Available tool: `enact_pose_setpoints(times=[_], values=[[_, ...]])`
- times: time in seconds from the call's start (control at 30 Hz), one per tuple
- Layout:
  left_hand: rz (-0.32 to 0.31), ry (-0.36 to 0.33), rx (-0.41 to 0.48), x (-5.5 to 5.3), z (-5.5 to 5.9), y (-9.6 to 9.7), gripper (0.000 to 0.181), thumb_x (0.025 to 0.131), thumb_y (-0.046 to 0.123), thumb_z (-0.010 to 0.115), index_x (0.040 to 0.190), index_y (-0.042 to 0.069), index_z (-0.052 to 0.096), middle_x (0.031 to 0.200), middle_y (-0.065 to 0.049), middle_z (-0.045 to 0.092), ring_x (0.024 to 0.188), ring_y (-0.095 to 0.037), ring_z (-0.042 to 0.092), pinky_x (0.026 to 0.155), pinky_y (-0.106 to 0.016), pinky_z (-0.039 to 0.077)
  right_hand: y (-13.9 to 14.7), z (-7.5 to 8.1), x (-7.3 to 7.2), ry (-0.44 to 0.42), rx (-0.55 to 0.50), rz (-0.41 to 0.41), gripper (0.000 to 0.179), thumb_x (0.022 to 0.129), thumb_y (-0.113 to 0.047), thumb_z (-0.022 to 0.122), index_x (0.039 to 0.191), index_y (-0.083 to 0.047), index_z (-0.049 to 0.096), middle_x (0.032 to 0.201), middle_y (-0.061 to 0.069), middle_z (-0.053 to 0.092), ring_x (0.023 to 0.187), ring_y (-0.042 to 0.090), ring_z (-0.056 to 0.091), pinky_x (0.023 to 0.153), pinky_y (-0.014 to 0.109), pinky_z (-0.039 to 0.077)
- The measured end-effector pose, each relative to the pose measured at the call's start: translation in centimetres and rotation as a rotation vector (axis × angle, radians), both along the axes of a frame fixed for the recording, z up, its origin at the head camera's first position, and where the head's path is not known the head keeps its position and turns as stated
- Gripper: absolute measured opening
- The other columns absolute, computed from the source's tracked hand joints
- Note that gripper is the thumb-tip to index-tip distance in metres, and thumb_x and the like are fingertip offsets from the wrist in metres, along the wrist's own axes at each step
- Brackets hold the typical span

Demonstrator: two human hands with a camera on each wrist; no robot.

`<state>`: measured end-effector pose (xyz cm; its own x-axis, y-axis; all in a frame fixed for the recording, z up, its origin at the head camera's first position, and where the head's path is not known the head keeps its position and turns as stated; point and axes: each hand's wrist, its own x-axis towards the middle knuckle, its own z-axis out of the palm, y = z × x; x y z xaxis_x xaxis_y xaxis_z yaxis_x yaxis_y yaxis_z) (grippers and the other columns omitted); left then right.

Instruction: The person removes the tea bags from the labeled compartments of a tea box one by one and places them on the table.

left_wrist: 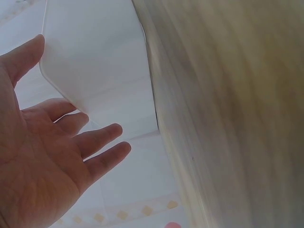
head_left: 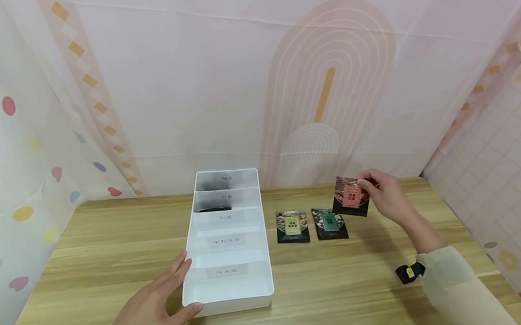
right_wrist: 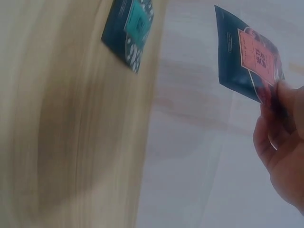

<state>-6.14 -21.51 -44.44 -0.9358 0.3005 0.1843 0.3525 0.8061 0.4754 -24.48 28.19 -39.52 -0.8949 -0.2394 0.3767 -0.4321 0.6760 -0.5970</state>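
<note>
My right hand (head_left: 388, 195) pinches a black tea sachet with a red label (head_left: 351, 196) at its upper right corner, raised over the table. In the right wrist view, thumb and fingers meet on the edge of that sachet (right_wrist: 251, 59). My left hand (head_left: 148, 306) rests against the near left corner of a long white divided box (head_left: 267, 271), its fingers loosely spread along the wall. The left wrist view shows the thumb and fingertips at the rim of the box (left_wrist: 99, 61). A sachet with a green label (head_left: 330, 223) lies just below the raised one.
A sachet with a yellow label (head_left: 292, 227) lies between the box and the green one. Labelled dividers split the box into several compartments; dark items (head_left: 214, 209) sit in the two far ones. Patterned cloth (head_left: 181, 85) hangs behind and beside the wooden table (head_left: 334, 306).
</note>
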Motion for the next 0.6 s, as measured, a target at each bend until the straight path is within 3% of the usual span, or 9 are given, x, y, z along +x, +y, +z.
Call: enact_pose_setpoints(times=[0.6], values=[[-0.002, -0.014, 0.009, 0.0, 0.1, 0.0, 0.085, 0.096, 0.059, 0.070, 0.157, 0.005, 0.047, 0.168, -0.004, 0.037, 0.138, -0.037, 0.055, 0.101, -0.058, 0.051, 3.6, -2.5, -0.8, -0.140, 0.106, 0.034, 0.016, 0.108, -0.002, 0.055, 0.093, 0.000, 0.062, 0.075, 0.009, 0.057, 0.064, 0.018, 0.050, 0.059, 0.029, 0.043]])
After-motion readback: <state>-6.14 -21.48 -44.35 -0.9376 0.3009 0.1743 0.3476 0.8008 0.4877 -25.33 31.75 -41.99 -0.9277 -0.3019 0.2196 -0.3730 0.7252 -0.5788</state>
